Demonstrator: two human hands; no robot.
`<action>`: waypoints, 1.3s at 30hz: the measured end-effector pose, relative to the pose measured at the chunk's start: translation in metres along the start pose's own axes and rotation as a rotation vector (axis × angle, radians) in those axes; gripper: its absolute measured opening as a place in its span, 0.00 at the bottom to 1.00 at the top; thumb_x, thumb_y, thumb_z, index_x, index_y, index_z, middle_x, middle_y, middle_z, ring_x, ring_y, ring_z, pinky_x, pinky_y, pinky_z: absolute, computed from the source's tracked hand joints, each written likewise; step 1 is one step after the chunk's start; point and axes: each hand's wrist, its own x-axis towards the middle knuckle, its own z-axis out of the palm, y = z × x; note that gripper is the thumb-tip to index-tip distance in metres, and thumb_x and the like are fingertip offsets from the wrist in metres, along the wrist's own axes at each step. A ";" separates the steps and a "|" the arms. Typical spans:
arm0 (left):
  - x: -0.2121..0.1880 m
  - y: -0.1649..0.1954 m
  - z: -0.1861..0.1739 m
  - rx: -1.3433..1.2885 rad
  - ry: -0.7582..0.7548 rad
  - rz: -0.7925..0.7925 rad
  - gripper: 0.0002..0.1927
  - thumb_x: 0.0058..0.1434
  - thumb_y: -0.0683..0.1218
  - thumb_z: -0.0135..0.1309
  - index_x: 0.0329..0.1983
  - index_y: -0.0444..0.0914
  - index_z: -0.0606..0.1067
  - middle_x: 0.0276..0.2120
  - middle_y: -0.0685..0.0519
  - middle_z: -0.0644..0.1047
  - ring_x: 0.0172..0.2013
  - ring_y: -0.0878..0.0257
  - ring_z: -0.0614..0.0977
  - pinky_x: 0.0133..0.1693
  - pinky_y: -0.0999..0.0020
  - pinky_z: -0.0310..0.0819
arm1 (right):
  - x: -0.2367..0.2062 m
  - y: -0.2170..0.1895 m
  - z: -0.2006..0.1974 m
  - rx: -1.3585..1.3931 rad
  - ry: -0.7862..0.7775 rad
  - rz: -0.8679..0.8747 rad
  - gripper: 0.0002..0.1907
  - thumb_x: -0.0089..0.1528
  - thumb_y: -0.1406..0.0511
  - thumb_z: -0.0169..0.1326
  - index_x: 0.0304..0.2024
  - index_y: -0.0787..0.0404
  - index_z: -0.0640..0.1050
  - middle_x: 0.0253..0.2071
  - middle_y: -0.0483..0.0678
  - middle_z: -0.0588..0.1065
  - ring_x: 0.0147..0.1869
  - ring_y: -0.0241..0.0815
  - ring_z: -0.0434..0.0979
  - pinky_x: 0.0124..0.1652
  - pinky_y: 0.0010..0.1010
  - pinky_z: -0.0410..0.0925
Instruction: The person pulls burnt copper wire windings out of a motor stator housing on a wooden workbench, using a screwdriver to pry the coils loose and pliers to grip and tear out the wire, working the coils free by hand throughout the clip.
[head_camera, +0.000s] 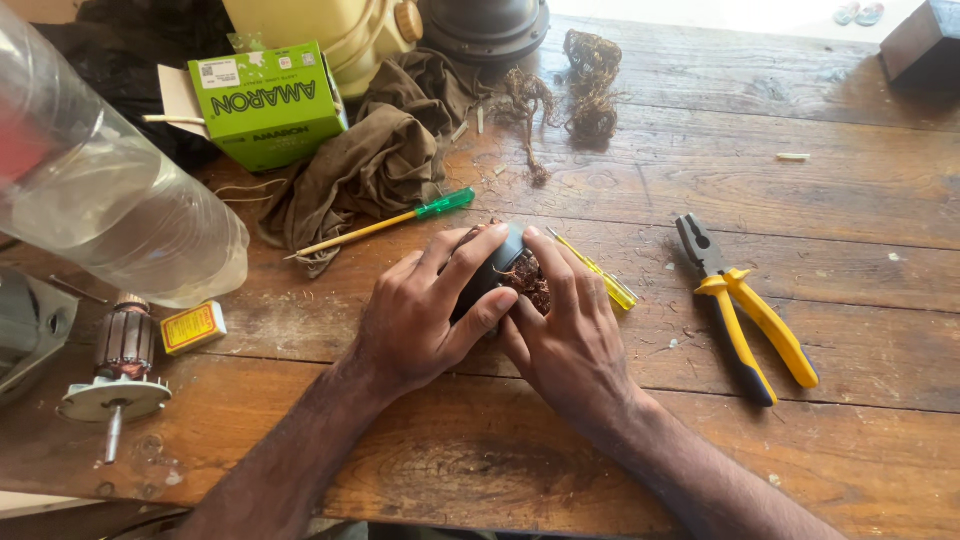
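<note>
Here a dark motor part with copper windings is gripped by both hands' fingers; stripped wire lies beyond them, pliers unused right of them.

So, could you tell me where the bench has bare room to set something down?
Bare wood lies right of the yellow pliers and along the near table edge. Crowded: far left, around the green box, cloth and bottle.
</note>
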 end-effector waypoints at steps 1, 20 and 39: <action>0.000 0.000 0.001 0.004 -0.007 -0.007 0.28 0.72 0.58 0.51 0.69 0.39 0.67 0.57 0.43 0.76 0.46 0.48 0.84 0.47 0.52 0.80 | 0.000 0.000 0.000 -0.007 -0.009 -0.009 0.20 0.60 0.60 0.64 0.52 0.63 0.79 0.70 0.54 0.53 0.73 0.56 0.57 0.68 0.48 0.60; 0.002 0.001 -0.004 -0.082 0.007 -0.015 0.26 0.73 0.57 0.51 0.68 0.39 0.67 0.56 0.43 0.78 0.50 0.46 0.83 0.50 0.51 0.79 | 0.010 0.008 -0.005 -0.041 0.013 -0.146 0.22 0.62 0.61 0.64 0.55 0.65 0.80 0.70 0.52 0.55 0.74 0.53 0.55 0.67 0.45 0.61; 0.005 0.005 0.000 -0.042 0.011 -0.029 0.27 0.72 0.57 0.51 0.67 0.39 0.67 0.55 0.42 0.78 0.50 0.47 0.84 0.50 0.52 0.79 | 0.007 0.005 -0.004 -0.046 0.058 -0.118 0.18 0.59 0.65 0.65 0.49 0.65 0.79 0.69 0.55 0.57 0.73 0.56 0.60 0.67 0.47 0.67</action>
